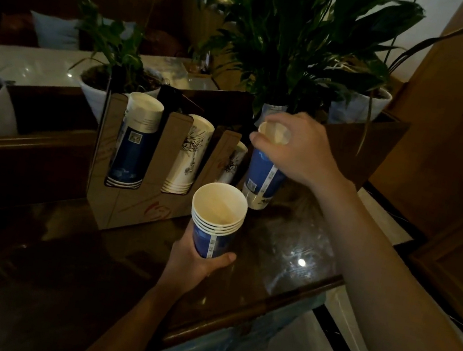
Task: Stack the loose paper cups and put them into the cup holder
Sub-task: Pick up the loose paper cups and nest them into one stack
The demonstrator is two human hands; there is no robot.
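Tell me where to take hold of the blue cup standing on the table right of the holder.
Grip the blue cup round its top end, coming from above. It seems to stand about upright on the table, the holder close beside it, so the top is freest. The right hand grips it there.

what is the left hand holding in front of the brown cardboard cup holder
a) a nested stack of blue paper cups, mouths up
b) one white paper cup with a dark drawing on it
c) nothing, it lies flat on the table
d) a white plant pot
a: the left hand grips a nested stack of blue paper cups, with several white rims showing one under another and the open mouth facing up.
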